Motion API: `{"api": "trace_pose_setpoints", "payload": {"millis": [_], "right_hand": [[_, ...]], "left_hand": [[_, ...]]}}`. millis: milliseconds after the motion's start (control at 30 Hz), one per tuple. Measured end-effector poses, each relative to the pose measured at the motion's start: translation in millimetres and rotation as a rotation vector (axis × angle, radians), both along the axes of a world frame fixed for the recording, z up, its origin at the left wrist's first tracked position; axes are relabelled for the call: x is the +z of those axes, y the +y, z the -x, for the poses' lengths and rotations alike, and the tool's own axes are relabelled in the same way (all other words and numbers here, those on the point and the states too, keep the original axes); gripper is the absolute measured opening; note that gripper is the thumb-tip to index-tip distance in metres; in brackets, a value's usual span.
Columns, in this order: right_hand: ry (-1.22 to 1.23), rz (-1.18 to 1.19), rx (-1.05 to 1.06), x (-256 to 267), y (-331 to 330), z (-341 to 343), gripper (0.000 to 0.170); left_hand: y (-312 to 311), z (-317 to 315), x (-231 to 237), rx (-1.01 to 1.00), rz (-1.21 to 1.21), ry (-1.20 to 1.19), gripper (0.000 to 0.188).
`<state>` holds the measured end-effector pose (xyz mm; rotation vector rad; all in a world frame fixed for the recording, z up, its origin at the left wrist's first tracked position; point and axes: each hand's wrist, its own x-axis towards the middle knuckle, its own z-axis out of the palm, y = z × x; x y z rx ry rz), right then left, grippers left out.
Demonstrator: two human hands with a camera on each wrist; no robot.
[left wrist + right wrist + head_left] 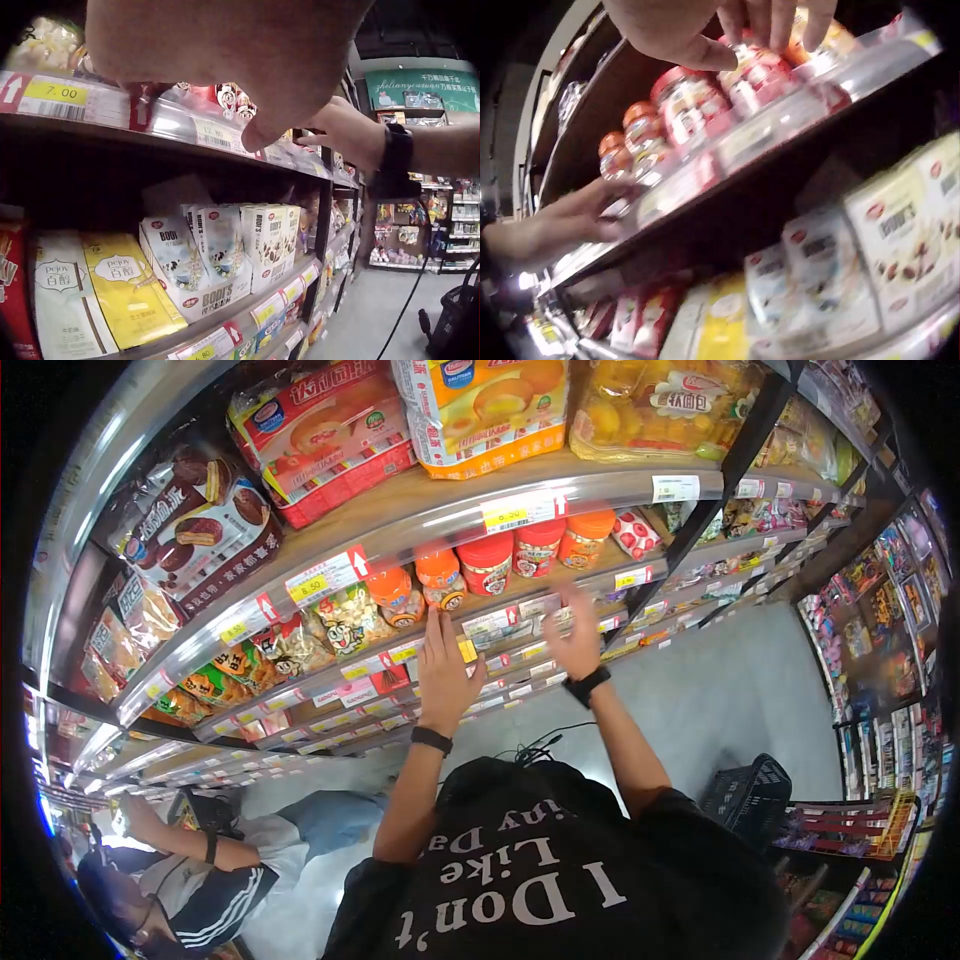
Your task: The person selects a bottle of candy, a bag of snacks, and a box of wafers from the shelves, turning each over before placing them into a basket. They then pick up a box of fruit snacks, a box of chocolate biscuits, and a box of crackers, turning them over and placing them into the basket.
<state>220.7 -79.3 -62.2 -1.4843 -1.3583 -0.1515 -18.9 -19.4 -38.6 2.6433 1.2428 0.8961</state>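
Note:
My left hand (pixel 447 672), fingers straight and together, reaches up to the shelf edge just below two orange-lidded jars (pixel 438 576). Its fingertips overlap the base of the nearer one in the head view. Further right, my right hand (pixel 573 642) is held in front of the same shelf, fingers loosely bent with nothing between them. In the right wrist view its fingers hang before a red-lidded jar (pixel 754 75), beside another red jar (pixel 690 105). Another orange-lidded jar (pixel 587 540) stands at the right end of the row.
Above, a shelf carries large snack packs (pixel 330 430) behind a clear price rail (pixel 520 510). Bagged snacks (pixel 350 620) sit left of the jars. Boxed biscuits (pixel 199 247) fill the shelf below. Another person (pixel 210 870) stands at left; a black basket (pixel 748 800) is at right.

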Motion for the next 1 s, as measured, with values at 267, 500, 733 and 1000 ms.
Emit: {"api": "trace_pose_setpoints", "payload": {"millis": [267, 500, 733, 1000], "right_hand": [[-0.252, 0.212, -0.539, 38, 50, -175, 0.099], [-0.315, 0.482, -0.503, 43, 58, -201, 0.054], [0.324, 0.126, -0.330, 61, 53, -182, 0.047], [0.855, -0.095, -0.152, 60, -12, -117, 0.037]], "left_hand": [[1, -3, 0, 0.022, -0.016, 0.014, 0.087], [0, 1, -1, 0.015, 0.015, 0.037, 0.095], [-1, -2, -2, 0.024, -0.017, 0.049, 0.094], [-7, -6, 6, -0.049, 0.035, -0.066, 0.090]]}}
